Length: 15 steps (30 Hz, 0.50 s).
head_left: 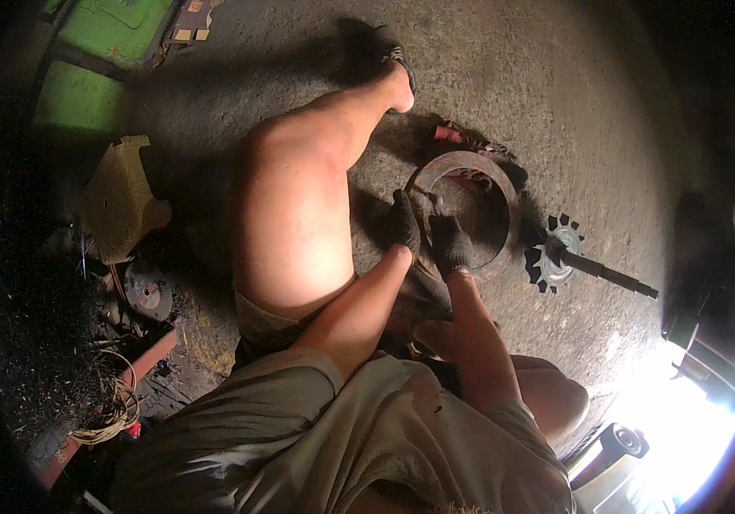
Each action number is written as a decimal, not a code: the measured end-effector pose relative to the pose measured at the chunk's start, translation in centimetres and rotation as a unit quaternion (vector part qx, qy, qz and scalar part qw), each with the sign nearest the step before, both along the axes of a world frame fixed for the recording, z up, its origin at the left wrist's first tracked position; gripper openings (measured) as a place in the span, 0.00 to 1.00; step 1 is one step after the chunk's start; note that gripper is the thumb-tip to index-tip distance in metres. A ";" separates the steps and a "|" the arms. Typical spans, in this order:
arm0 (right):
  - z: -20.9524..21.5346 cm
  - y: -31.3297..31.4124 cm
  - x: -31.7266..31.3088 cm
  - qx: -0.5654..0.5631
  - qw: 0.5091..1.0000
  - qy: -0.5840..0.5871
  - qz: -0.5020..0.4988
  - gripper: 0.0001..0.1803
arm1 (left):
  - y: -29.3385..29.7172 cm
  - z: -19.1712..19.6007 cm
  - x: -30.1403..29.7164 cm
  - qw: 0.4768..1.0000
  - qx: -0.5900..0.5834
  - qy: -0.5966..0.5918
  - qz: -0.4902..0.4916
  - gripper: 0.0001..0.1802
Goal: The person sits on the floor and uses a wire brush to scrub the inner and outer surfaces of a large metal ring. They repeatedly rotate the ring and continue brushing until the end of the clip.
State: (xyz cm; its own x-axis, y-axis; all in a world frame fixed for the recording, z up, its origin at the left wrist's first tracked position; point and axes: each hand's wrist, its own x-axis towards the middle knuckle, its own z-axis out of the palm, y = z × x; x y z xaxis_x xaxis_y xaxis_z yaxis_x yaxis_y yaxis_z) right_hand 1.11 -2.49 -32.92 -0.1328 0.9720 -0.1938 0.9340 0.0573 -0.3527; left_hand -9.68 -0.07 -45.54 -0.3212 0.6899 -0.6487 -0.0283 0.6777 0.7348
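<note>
A heavy, rusty metal ring, like a round motor housing, stands in front of me between my legs. Both my hands wear dark gloves. At the ring's left rim, my left hand is closed around its edge. My right hand is beside it, over the ring's near left part, with its fingers curled. A small metal piece shows just beyond those fingertips; whether they hold it is hidden. Right of the ring lies a rotor with a black-bladed fan and a long stepped shaft.
A dark part with a red end lies behind the ring. On the left are green panels, a yellowish sheet piece, a grinding disc, a coiled cord and a red metal bar. A bright lamp glares at lower right.
</note>
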 end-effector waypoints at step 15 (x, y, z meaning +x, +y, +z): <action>-2.2 -1.2 0.1 0.085 0.994 0.068 -0.030 0.29 | 0.5 2.8 0.1 0.997 0.019 0.064 -0.045 0.38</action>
